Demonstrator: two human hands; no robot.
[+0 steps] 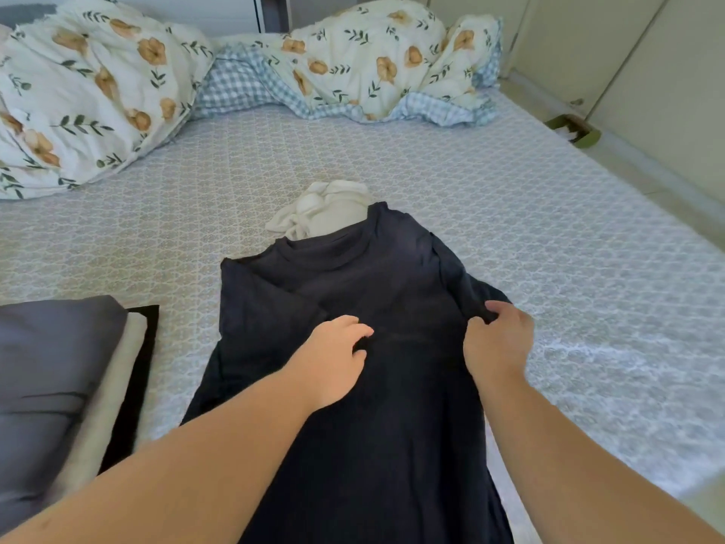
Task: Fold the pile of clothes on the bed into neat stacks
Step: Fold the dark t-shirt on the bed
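Dark shirt (372, 406) half-covering crumpled cream garment (321, 210)

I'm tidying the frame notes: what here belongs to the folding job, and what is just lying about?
Job: dark shirt, gripped by left hand and right hand; crumpled cream garment; folded stack.
Lying about: floral duvet; green box.

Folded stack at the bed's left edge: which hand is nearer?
Left. The left hand pinches the dark shirt mid-chest, closer to the folded stack; the right hand grips the shirt's far-side sleeve.
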